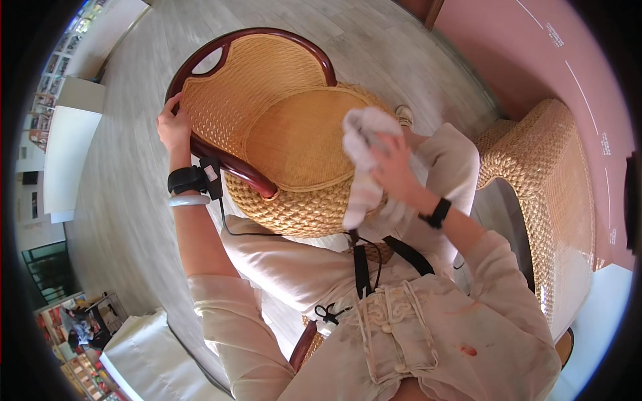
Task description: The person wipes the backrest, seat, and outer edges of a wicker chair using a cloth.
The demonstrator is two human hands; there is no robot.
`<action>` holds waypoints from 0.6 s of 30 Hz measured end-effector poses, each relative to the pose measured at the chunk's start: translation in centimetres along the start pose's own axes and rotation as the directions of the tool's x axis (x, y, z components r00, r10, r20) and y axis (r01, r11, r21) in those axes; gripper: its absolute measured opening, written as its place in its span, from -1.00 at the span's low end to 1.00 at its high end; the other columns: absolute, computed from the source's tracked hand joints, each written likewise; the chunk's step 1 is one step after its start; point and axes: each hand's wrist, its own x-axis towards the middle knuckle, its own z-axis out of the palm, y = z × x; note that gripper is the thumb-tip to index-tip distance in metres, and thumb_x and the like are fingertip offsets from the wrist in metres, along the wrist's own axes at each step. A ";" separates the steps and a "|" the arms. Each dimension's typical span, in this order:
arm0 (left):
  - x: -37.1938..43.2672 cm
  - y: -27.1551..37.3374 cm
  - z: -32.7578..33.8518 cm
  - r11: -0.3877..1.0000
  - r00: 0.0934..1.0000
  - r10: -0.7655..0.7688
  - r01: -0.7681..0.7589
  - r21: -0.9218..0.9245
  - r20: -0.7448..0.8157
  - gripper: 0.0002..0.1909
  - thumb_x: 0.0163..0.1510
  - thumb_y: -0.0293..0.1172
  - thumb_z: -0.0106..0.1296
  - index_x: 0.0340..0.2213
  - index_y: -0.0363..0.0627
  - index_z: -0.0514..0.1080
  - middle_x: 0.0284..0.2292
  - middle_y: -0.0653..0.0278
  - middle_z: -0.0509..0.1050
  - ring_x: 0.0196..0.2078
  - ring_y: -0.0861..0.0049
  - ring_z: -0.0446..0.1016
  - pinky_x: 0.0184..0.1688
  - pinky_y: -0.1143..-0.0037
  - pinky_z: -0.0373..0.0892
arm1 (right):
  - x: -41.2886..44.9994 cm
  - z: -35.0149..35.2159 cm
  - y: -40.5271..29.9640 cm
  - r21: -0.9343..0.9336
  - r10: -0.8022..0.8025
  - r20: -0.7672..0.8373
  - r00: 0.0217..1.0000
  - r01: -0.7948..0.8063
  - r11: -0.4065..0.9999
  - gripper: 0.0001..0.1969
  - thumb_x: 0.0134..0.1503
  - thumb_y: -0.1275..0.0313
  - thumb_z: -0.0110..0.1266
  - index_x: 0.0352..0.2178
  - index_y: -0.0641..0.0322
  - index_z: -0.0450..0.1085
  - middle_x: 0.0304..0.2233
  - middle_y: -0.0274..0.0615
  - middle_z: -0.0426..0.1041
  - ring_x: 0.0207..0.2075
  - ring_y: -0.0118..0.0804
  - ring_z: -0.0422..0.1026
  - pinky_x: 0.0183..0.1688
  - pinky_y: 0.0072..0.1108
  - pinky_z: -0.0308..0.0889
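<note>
A round woven rattan chair [301, 135] with a dark red, glossy curved wooden frame stands before my knees. My left hand [174, 124] grips that frame at the left side of the backrest, fingers curled over the rail. A pale, soft cloth [363, 145] is in my right hand [393, 168], at the right edge of the chair's seat; hand and cloth are blurred. One end of the cloth hangs down over the braided side of the seat. Whether the cloth touches the seat cannot be told.
A braided table with a glass-like top [562, 210] stands close at my right, beside a pink wall panel [592, 100]. White cabinets [72, 155] line the left. A white-covered surface [150, 361] is at lower left. A black cable [251, 233] runs from my left wrist across my lap.
</note>
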 end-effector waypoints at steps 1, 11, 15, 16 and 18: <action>-0.4 -0.3 0.6 1.000 1.000 0.000 0.000 -0.006 0.002 -0.65 0.03 -0.34 0.03 -0.12 0.32 0.55 -0.24 0.19 0.59 -0.17 0.27 0.54 -0.10 0.34 0.42 | 0.8 0.1 1.7 -0.031 0.142 -0.006 0.990 -0.142 0.989 -0.60 -0.05 0.29 0.12 -0.12 0.10 0.39 0.07 -0.02 0.21 0.07 0.09 0.12 0.02 -0.02 0.12; 0.2 -5.3 0.2 0.984 0.985 -0.160 0.165 0.072 -0.062 -0.62 0.00 -0.29 0.00 -0.10 0.22 0.55 -0.15 0.18 0.57 -0.12 0.26 0.55 -0.08 0.35 0.43 | -1.7 3.0 -11.6 0.020 -0.335 -0.189 0.923 0.345 0.938 -0.73 0.03 0.37 0.05 -0.18 -0.11 0.39 0.10 -0.33 0.22 0.00 -0.17 0.24 0.04 -0.12 0.13; -1.0 -6.9 -0.4 0.977 0.989 -0.149 0.148 0.152 -0.006 -0.62 0.02 -0.22 0.02 -0.09 0.16 0.54 -0.11 0.15 0.55 0.12 0.14 0.35 0.14 0.34 0.26 | -1.3 4.9 -10.1 0.013 -0.460 -0.271 0.846 0.481 0.877 -0.58 -0.16 0.26 0.20 -0.18 -0.06 0.41 0.07 -0.23 0.24 0.03 -0.09 0.20 0.02 -0.13 0.12; -1.6 -8.1 -1.2 0.962 0.998 -0.049 0.058 0.268 -0.040 -0.63 0.04 -0.16 0.01 -0.11 0.16 0.55 -0.06 0.19 0.52 0.27 0.01 0.07 0.24 0.35 0.10 | -0.4 3.8 -9.5 0.043 -0.385 -0.266 0.884 0.409 0.911 -0.51 -0.24 0.24 0.24 -0.18 -0.03 0.41 0.07 -0.20 0.24 0.03 -0.06 0.19 0.00 -0.14 0.11; -4.1 -7.5 -1.1 0.930 0.989 0.063 -0.009 0.367 -0.137 -0.65 0.06 -0.13 -0.01 -0.13 0.14 0.56 -0.05 0.23 0.51 0.30 -0.02 -0.01 0.25 0.32 0.07 | 2.2 2.1 -8.4 0.160 -0.193 -0.269 0.944 0.242 0.957 -0.43 -0.35 0.25 0.27 -0.18 0.08 0.44 0.00 -0.11 0.30 -0.04 -0.04 0.22 -0.02 -0.12 0.14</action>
